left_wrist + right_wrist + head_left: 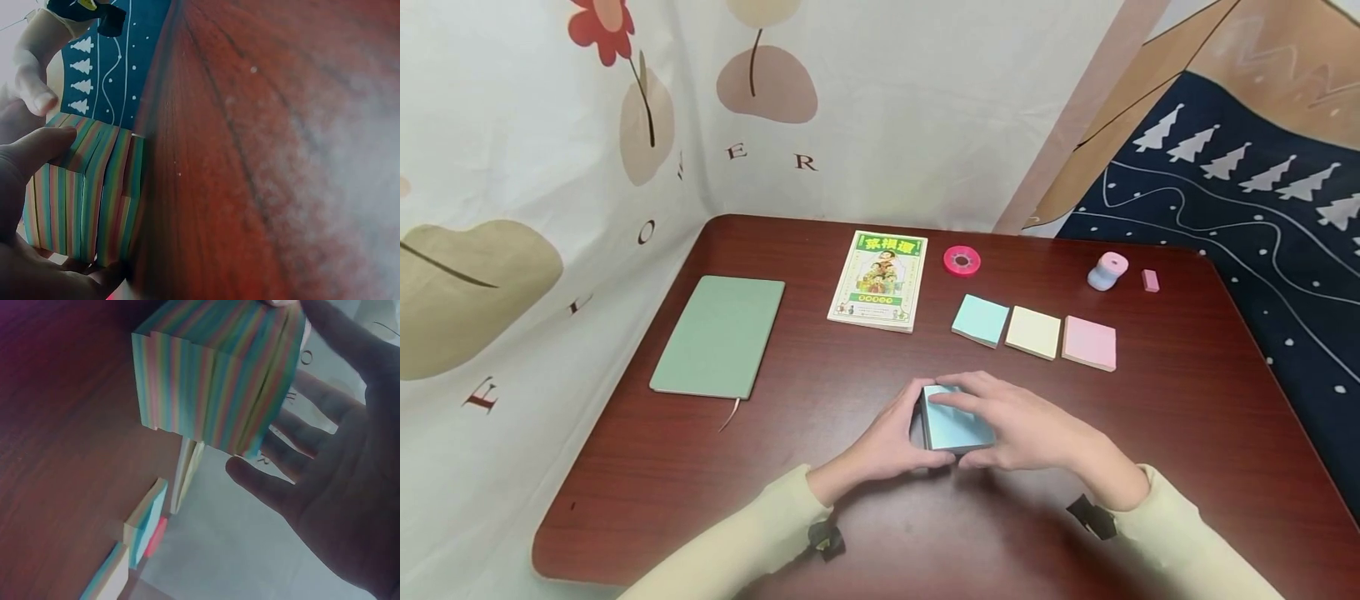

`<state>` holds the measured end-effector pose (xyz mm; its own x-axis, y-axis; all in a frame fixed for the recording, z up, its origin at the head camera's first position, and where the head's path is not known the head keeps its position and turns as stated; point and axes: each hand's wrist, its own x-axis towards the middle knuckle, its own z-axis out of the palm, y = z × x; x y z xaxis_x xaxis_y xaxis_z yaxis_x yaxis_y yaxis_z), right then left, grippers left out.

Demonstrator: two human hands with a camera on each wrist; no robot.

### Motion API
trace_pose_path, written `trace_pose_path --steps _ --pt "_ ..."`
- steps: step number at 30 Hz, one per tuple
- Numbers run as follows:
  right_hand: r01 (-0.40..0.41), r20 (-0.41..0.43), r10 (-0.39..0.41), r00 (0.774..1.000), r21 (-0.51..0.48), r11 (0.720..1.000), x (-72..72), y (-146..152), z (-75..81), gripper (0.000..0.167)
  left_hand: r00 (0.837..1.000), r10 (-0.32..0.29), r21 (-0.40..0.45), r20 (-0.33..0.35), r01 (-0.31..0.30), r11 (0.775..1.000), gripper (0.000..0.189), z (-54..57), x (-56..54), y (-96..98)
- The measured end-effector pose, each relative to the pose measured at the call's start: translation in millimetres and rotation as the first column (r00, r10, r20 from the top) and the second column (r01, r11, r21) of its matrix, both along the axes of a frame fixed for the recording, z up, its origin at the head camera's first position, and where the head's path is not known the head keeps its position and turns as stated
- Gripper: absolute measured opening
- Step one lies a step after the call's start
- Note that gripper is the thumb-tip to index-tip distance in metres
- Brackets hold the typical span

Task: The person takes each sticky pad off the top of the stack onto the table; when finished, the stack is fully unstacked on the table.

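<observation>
A thick stack of sticky notes [959,421], pale blue on top, stands on the table near the middle in the head view. Its sides show many coloured stripes in both wrist views. My left hand [891,435] grips it from the left, with the thumb [53,140] against the near side and fingers round the far side. My right hand [1026,423] arches over the stack from the right, its fingers extended across the top and far edge. In the right wrist view, a gap separates the palm [350,500] from the stack.
Behind the stack lie blue [981,318], cream [1033,332] and pink [1089,342] sticky-note pads. Farther back are an illustrated booklet [880,279], a pink ring [962,261], a pink-and-blue spool-shaped object [1107,271] and a small pink block [1151,280]. A green notebook [718,337] lies left.
</observation>
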<state>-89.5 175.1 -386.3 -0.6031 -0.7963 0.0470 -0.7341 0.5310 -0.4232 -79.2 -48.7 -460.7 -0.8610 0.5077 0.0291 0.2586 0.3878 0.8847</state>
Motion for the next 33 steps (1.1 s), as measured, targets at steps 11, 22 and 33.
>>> trace_pose_path --steps 11,22,33 --pt "0.011 -0.012 -0.011 1.0 -0.02 1.0 -4.1 -2 -4.7 0.064 1.0 0.003 -0.003 0.006 -0.003 1.0 0.084 0.7 -0.7 0.1" --pt "0.086 0.106 -0.074 0.992 -0.115 0.99 -28.6 16 13.6 0.061 1.0 0.003 -0.007 0.009 -0.003 1.0 0.086 1.8 -0.6 0.3" --pt "0.499 0.073 -0.493 0.867 -0.114 0.859 -127.1 63 -2.4 0.063 1.0 0.009 -0.013 0.011 -0.009 1.0 0.084 0.5 -0.1 0.6"
